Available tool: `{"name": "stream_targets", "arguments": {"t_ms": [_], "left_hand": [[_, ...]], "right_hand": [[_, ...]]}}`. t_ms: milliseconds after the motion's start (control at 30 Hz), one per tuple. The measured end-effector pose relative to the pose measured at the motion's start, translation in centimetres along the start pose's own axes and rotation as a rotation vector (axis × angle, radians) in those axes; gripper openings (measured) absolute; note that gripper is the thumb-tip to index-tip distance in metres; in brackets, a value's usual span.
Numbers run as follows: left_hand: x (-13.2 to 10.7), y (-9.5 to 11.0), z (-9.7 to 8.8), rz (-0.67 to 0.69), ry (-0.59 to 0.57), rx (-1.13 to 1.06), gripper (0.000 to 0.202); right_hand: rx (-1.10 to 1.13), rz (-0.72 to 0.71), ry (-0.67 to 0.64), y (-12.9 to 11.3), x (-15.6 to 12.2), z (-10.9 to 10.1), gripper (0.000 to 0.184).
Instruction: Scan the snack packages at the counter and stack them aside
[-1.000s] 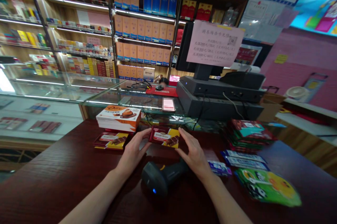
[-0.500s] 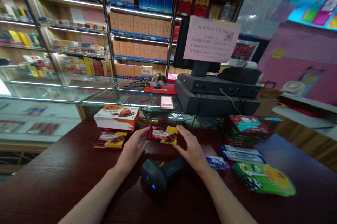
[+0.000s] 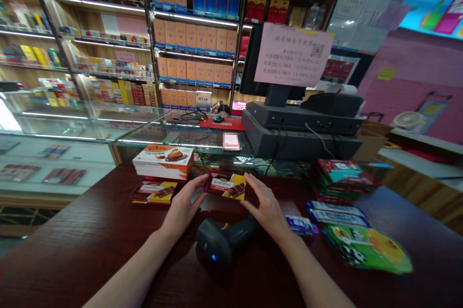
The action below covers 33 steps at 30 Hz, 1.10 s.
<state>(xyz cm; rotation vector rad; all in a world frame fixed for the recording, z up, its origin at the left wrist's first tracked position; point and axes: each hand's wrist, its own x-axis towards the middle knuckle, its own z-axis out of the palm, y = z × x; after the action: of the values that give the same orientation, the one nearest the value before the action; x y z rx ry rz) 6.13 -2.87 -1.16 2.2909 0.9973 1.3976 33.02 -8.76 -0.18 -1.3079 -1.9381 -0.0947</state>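
Observation:
Between my two hands is a dark red and yellow chocolate bar [image 3: 226, 185], its printed front facing me. My left hand [image 3: 185, 204] pinches its left end between thumb and fingers. At the right end, my right hand [image 3: 263, 206] grips it the same way. Below the bar a black barcode scanner [image 3: 220, 240] lies on the dark wooden table [image 3: 87, 250], a blue light lit on its head; my right hand partly hides its handle. Similar chocolate bars [image 3: 155, 191] lie to the left, in front of a white and orange box [image 3: 164, 162].
On the right are a stack of dark red and teal packets [image 3: 342, 178], blue wrapped bars [image 3: 338, 214], a purple packet [image 3: 302, 225] and a green bag [image 3: 369, 248]. Beyond the table stand a glass counter [image 3: 144, 129], a monitor with a pink sign [image 3: 292, 55] and stocked shelves.
The whole view has shifted slightly, so everything sits a little further right. Both hands keep their hold on the chocolate bar.

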Motion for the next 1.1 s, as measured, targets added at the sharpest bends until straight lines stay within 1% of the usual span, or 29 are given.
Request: {"name": "stream_targets", "arguments": {"t_ms": [300,433,500,667,800,867,967,1100], "left_hand": [[0.2,0.5,-0.4,-0.041,-0.02,-0.03,0.039],[0.3,0.6,-0.6,-0.054,0.001,-0.032,0.037],[0.3,0.8,-0.6,-0.062,0.013,-0.03,0.038],[0.3,1.3,-0.5,-0.047,0.047,0.008,0.035],[0.2,1.3,-0.4,0.011,0.046,0.057,0.036],[0.2,1.3,-0.3,0.043,0.03,0.073,0.039],[0.1,1.3,-0.1,0.079,-0.02,0.075,0.048],[-0.1,0.9,0.1,0.053,-0.083,0.041,0.056]], "right_hand": [[0.062,0.038,-0.022,-0.3,0.0,-0.3,0.072],[0.126,0.104,-0.025,-0.8,0.1,-0.4,0.069],[0.169,0.15,-0.021,-1.2,0.1,-0.6,0.065],[0.283,0.209,-0.003,-2.1,0.4,-0.8,0.04],[0.333,0.3,0.054,-2.4,0.5,-0.7,0.034],[0.348,0.364,0.077,-2.5,0.6,-0.8,0.034],[0.33,0.44,0.076,-2.7,0.8,-0.9,0.036],[0.265,0.462,0.038,-2.7,0.9,-0.8,0.036]]}}
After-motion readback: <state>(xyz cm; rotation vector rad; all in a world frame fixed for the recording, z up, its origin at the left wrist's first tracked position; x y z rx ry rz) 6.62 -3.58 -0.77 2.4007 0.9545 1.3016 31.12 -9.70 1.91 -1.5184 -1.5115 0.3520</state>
